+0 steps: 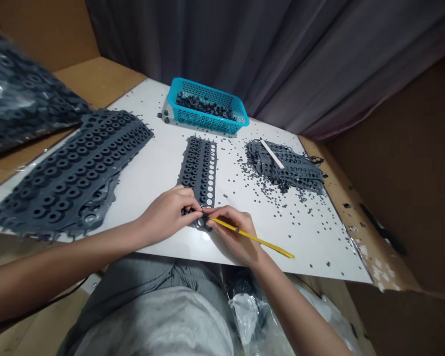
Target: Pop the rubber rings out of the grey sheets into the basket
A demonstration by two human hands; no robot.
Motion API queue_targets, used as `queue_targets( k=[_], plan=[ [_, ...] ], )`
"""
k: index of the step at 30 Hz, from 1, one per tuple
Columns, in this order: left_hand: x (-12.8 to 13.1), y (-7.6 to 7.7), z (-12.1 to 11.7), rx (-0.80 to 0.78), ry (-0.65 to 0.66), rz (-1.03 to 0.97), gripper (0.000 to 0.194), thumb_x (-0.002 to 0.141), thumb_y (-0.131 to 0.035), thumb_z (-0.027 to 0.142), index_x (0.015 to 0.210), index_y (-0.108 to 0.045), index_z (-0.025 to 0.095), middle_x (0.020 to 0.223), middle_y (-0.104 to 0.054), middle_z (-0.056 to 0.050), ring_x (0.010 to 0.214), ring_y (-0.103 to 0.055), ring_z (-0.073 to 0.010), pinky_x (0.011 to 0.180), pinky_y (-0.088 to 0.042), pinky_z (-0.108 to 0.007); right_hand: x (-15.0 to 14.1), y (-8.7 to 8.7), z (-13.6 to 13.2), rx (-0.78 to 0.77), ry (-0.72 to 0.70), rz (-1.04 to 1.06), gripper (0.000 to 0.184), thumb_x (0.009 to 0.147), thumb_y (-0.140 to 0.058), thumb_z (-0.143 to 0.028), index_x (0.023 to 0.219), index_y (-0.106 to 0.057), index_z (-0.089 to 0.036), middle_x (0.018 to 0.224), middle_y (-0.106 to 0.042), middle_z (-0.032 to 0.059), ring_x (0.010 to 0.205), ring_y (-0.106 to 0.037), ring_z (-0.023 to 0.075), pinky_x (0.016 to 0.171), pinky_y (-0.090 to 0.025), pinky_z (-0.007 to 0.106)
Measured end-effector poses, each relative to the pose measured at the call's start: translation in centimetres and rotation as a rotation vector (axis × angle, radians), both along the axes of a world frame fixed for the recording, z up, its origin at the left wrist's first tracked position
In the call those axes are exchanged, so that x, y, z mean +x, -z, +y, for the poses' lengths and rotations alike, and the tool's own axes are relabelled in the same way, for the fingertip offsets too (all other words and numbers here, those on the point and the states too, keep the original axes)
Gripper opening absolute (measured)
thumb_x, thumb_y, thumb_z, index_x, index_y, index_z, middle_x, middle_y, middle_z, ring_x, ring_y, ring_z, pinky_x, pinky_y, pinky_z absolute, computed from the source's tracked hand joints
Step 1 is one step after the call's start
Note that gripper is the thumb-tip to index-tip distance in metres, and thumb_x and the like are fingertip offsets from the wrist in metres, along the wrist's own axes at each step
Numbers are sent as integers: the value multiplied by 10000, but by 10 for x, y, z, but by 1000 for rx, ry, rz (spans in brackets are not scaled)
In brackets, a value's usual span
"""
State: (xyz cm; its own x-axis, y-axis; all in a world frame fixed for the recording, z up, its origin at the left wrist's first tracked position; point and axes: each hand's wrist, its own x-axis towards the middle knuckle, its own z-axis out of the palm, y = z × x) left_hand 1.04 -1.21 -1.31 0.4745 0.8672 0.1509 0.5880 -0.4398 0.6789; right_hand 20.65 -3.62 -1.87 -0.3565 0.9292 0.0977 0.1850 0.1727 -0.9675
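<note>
While we work, right hand (232, 232): clenched around a yellow rod (252, 239)
Left hand (166, 215): pinching a grey perforated rubber strip (199, 168)
Beyond: blue basket (207, 124) of black rubber pieces (203, 106)

Loose grey trousers (141, 316), creased at the lap and paler over the thighs, cover the legs; the forearms (59, 259), left hand (166, 215) and right hand (232, 232) are bare.

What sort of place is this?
Probably a manual finishing bench for moulded rubber parts: a partly punched rubber strip, a yellow stick, and a teal plastic basket of loose rubber rings.
</note>
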Motion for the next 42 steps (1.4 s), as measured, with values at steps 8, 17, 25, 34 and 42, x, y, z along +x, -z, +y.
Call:
queue_targets(
  k=[8, 17, 25, 34, 42],
  plan=[
    [3, -4, 3, -48, -15, 19, 135, 808, -585, 268, 745, -679, 195, 710, -572, -8, 765, -514, -169, 662, -375, -272, -1, 7, 2, 212, 3, -79, 47, 829, -599, -238, 824, -627, -199, 930, -715, 75, 920, -670, 200, 779, -543, 293],
    [2, -4, 3, -42, -14, 28, 156, 812, -572, 279, 732, -677, 195, 690, -556, -8, 749, -506, -171, 650, -371, -277, -3, 6, 1, 288, 23, -179, 115, 864, -534, -245, 780, -607, -214, 945, -710, 65, 892, -672, 184, 757, -533, 282],
    [1, -2, 2, -2, 4, 16, 166, 819, -564, 297, 741, -669, 194, 701, -565, -8, 753, -515, -168, 661, -385, -278, -4, 6, 3, 274, 94, -175, 127, 858, -529, -231, 753, -597, -209, 903, -708, 68, 887, -669, 201, 738, -524, 293],
    [-6, 0, -1, 55, 71, 45, 203, 771, -622, 346, 897, -654, 191, 793, -553, -23, 825, -506, -185, 731, -411, -298, -1, 3, 3, -21, 303, 44, 142, 793, -619, -324, 815, -582, -189, 938, -701, 87, 795, -671, 196, 733, -523, 323],
    [-5, -10, 3, 83, 118, 113, 190, 777, -607, 351, 867, -629, 186, 779, -566, -24, 798, -507, -185, 696, -405, -293, 0, 0, 2, -10, 295, -93, 101, 731, -638, -260, 724, -576, -181, 605, -582, -14, 528, -527, 115, 488, -409, 218]
  ],
)
